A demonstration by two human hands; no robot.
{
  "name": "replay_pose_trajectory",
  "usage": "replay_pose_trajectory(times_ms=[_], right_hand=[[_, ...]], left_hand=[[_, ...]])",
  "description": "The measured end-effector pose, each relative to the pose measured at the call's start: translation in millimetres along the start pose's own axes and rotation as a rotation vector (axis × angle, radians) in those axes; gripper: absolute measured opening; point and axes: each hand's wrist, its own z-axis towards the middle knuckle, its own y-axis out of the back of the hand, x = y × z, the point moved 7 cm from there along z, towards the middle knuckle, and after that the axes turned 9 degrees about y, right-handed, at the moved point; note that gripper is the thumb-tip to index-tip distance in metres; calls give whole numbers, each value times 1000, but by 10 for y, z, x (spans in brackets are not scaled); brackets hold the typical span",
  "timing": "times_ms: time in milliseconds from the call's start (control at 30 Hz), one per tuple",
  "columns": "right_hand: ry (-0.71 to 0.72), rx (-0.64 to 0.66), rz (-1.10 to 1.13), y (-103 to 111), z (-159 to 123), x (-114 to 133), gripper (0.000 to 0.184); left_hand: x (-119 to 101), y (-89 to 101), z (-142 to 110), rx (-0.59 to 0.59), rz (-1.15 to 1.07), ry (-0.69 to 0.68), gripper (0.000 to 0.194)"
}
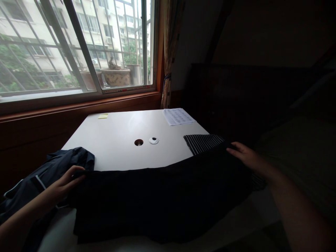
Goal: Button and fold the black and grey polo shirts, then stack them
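Note:
A black garment (pixel 157 203) is stretched sideways over the near part of the white table (pixel 118 157); its exact kind is too dark to tell. At its upper left corner, my left hand (pixel 68 180) pinches the edge between thumb and fingers. My right hand (pixel 243 154) grips the opposite corner at the right. Behind that corner lies a black-and-white striped cloth (pixel 204 142), partly covered by the black garment. A dark navy garment with light piping (pixel 70 159) is heaped at the table's left side, beside and beneath my left forearm.
Printed papers (pixel 180 116) lie at the far right corner of the table, and a yellow sticky note (pixel 103 116) at the far left. A round hole (pixel 139 142) and a white round cap (pixel 153 140) are mid-table. Behind stand a barred window (pixel 118 45) and a curtain (pixel 170 52).

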Motion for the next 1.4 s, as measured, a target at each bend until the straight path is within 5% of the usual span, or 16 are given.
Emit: replay_pose_trajectory(times_ms=[167,367,567,700,867,1067,1133,1267,1333,1400], right_hand=[[-21,69,-38,-23,578,72,29],[-45,55,94,-230,1091,-190,38],[-121,215,177,-486,950,-561,53],[-44,333,245,-527,720,-475,55],[170,200,140,-381,611,-324,50],[234,85,-208,-192,718,-560,51],[165,113,-215,-210,732,-671,63],[-116,256,-32,-331,569,-859,92],[-218,309,73,-361,416,-875,100],[-249,318,131,-335,274,-842,99]], left_hand=[[-357,-82,258,95,-79,-87,63],[-440,-206,714,-42,-73,-144,60],[-268,-235,983,-134,-27,-93,59],[-220,-273,960,-70,-82,-74,59],[-174,-304,974,-61,-114,-62,63],[-176,-352,990,-142,63,-88,57],[-288,-350,895,-230,166,-180,56],[-700,-400,433,-378,365,-596,47],[-844,-513,157,-292,456,-776,39],[-888,-691,-101,-68,532,-903,35]])
